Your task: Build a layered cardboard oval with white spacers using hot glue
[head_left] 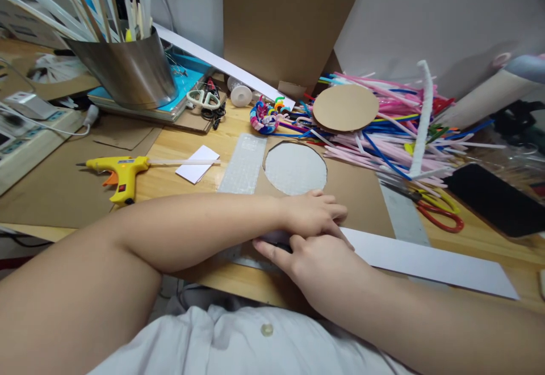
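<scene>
My left hand (313, 214) presses down on a brown cardboard sheet (361, 193) and the left end of a long white strip (430, 261); its fingers lie over them, slightly apart. Just in front, touching it, my right hand (317, 261) is closed round a slim dark tool (281, 245), its index finger stretched along it. Most of that tool is hidden, so its kind does not show. Beyond the hands, a round hole in the cardboard shows the pale translucent mat (242, 162) underneath.
A yellow glue gun (121, 173) and folded white paper (198, 163) lie left. Behind are a metal cup (128, 71) of sticks, white-handled scissors (203, 100), a cardboard disc (346, 107) and pipe cleaners (353, 151). Red-and-yellow scissors (440, 210) and a black phone (496, 199) lie right.
</scene>
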A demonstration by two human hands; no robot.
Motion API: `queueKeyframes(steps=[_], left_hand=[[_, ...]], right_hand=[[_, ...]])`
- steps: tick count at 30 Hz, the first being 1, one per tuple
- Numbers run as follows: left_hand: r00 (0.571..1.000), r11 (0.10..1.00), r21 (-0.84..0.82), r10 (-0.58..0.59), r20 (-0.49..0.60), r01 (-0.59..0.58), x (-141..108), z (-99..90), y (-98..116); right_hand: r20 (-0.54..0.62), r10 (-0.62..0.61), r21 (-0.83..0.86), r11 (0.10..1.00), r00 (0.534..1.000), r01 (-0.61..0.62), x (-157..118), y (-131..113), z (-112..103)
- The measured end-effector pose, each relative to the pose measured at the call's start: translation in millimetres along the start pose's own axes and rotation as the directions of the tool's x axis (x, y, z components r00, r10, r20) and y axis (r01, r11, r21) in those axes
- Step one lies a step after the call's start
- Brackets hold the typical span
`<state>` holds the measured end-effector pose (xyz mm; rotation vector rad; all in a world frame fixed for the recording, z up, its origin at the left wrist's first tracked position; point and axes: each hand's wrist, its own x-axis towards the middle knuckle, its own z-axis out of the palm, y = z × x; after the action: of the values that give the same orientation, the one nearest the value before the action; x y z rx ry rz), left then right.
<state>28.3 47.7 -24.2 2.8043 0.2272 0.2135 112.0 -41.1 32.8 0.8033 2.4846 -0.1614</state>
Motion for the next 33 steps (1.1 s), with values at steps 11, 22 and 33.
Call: queueKeyframes(steps=[11, 22, 33], left_hand=[[0.996, 0.999, -0.025, -0.045, 0.073, 0.047, 4, -5.1, 2], [0.996, 0.998, -0.01, -0.062, 0.07, 0.063, 2, 0.1, -1], [1.0, 0.996, 0.086, -0.018, 0.013, 0.017, 3, 3.4, -3]], right_hand=[[0.028, -0.018, -0.046, 0.999, 0.999, 0.019, -6, 0, -16], [-0.032, -0.006, -0.038, 0.999, 0.999, 0.005, -11, 2, -4], [-0.051, 0.028, -0.007, 1.0, 0.998, -0.028, -23, 10, 9]])
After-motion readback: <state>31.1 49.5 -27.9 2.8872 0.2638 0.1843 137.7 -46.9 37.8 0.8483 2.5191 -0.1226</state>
